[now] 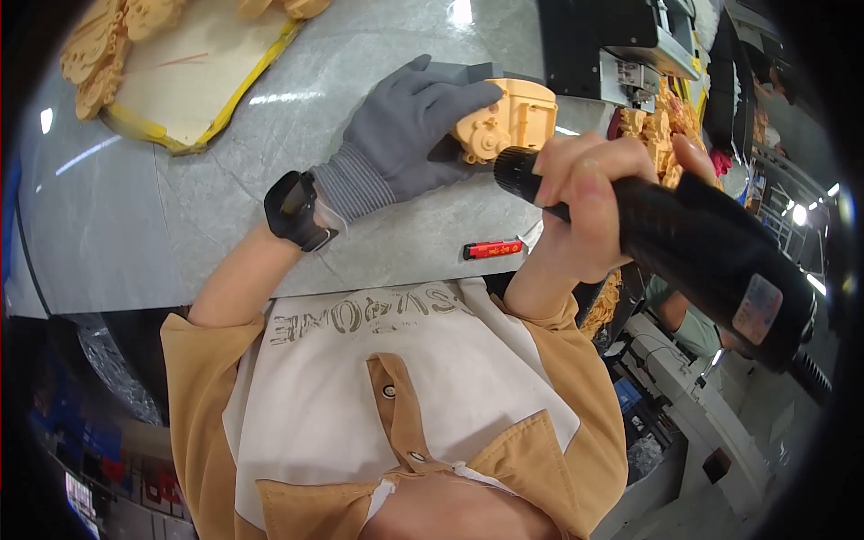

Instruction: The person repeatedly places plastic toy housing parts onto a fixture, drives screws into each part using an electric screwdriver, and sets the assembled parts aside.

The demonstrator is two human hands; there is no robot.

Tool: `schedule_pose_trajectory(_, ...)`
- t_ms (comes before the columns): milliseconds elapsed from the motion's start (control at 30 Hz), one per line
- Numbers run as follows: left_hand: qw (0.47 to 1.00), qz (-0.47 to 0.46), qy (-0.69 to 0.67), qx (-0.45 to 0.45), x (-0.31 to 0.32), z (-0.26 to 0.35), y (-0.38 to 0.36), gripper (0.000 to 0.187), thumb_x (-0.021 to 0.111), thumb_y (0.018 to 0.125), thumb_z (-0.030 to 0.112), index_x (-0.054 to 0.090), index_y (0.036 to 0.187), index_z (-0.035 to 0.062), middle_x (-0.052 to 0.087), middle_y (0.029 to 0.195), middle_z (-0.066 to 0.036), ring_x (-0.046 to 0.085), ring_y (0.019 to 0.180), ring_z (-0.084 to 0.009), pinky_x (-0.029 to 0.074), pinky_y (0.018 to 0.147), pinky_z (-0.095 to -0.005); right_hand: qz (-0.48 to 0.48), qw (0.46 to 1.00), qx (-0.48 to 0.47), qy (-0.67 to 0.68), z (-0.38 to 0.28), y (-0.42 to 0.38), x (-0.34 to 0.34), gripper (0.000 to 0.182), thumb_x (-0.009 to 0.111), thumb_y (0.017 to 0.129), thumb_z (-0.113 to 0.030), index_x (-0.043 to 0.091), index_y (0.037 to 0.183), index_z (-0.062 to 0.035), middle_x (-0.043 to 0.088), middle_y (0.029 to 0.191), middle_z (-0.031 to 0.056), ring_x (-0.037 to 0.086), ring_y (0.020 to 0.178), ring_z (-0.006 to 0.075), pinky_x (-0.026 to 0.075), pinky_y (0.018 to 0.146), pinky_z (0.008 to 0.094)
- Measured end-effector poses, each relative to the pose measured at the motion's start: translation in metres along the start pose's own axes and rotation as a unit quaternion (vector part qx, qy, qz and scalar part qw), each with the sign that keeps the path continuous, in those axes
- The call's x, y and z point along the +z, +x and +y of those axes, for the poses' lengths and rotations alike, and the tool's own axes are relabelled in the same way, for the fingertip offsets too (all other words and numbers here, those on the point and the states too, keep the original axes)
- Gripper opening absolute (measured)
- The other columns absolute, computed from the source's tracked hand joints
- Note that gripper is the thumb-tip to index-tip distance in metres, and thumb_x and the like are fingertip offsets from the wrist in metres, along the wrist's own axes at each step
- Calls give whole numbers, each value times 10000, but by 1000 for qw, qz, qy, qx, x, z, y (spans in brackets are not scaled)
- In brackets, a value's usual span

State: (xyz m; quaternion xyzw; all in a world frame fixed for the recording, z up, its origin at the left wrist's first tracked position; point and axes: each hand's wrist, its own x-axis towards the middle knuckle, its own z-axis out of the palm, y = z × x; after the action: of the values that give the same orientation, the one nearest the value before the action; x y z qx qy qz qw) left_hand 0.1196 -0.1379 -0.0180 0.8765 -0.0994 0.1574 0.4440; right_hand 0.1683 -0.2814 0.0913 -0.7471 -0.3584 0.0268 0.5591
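Note:
An orange-yellow plastic housing (529, 112) with round gear-like shapes is held over the grey table by my left hand (405, 130), which wears a grey glove. The gloved thumb and fingers press on its left side. My right hand (594, 193), bare, is wrapped round a black power screwdriver (702, 243). The tool's ribbed front end points at the lower edge of the housing; its tip is hidden. Below the housing, a red cutter (492, 249) lies on the table.
Yellow-edged tray (202, 90) with orange parts (94, 45) stands at the upper left. A black and metal machine (621, 54) is at the upper right, beside more orange parts (661, 130). Another person's arm (673, 310) shows at the right, beyond the table.

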Motion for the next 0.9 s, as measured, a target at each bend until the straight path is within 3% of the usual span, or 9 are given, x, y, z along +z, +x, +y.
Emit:
schedule_pose_trajectory(33, 1000, 2, -1, -9, 1, 0, 0, 765, 781, 547, 251, 457, 1233, 154, 546, 1119, -64, 500, 1041, -259, 320, 1018, -432, 119, 975, 41, 185, -4, -5, 16, 151, 612, 738, -36, 478, 792, -78, 553, 590, -2, 520, 527, 85, 293, 861, 226)
schedule_pose_trajectory(167, 1000, 4, 9, -6, 3, -2, -2, 761, 781, 545, 241, 460, 1231, 175, 549, 1109, -56, 504, 1021, -242, 321, 1026, -432, 67, 993, 5, 93, -4, -4, 13, 175, 608, 756, -60, 448, 825, -78, 549, 599, 3, 524, 543, 98, 304, 863, 254)
schedule_pose_trajectory(267, 1000, 6, 8, -10, 4, -2, -2, 755, 780, 546, 234, 463, 1229, 184, 549, 1106, -58, 506, 1019, -234, 316, 1033, -435, 91, 978, -27, 186, -4, -8, 17, 248, 586, 784, -53, 390, 935, -53, 539, 612, 69, 523, 544, 183, 442, 595, 334)
schedule_pose_trajectory(400, 1000, 13, 8, -12, 8, -4, -3, 755, 785, 540, 233, 468, 1224, 200, 550, 1096, -67, 511, 1014, -229, 313, 1037, -431, 23, 977, -59, 205, 3, -2, 1, 386, 565, 792, -32, 298, 1066, -83, 525, 627, 101, 503, 495, 218, 449, 534, 385)
schedule_pose_trajectory(433, 1000, 14, 7, -16, 10, -5, -4, 755, 785, 540, 233, 468, 1224, 200, 550, 1096, -67, 511, 1014, -229, 313, 1037, -431, 84, 972, -69, 207, 0, -8, 12, 433, 549, 789, -8, 277, 1112, -102, 500, 621, 102, 495, 484, 224, 444, 513, 396)
schedule_pose_trajectory(667, 999, 36, 25, -17, 16, -7, -7, 745, 783, 554, 263, 464, 1225, 211, 548, 1085, -72, 520, 1004, -244, 335, 1016, -425, 54, 981, -70, 174, -2, -5, 14, 415, 530, 793, -1, 278, 1103, -109, 465, 605, 95, 487, 471, 215, 443, 505, 390)
schedule_pose_trajectory(767, 1000, 26, 8, -10, 7, -4, -6, 770, 785, 558, 276, 440, 1243, 203, 543, 1093, -82, 516, 1018, -256, 346, 1004, -413, 40, 985, -41, 161, 3, -7, 11, 533, 480, 763, -16, 330, 1235, -214, 420, 611, 57, 437, 457, 171, 390, 530, 387)
schedule_pose_trajectory(867, 997, 41, -70, -7, -16, 9, -3, 752, 766, 589, 320, 427, 1246, 177, 542, 1070, -89, 515, 1016, -245, 382, 951, -384, 88, 979, -32, 183, 6, -9, 14, 116, 487, 746, -71, 454, 846, -24, 406, 586, 47, 455, 502, 170, 407, 573, 361)
schedule_pose_trajectory(900, 990, 62, -124, -13, -24, 17, 2, 726, 746, 617, 360, 429, 1238, 157, 542, 1041, -89, 517, 1003, -227, 411, 905, -366, 61, 989, 8, 138, 0, -7, 11, 126, 491, 747, -103, 402, 674, -52, 418, 593, 49, 457, 519, 171, 410, 591, 350)
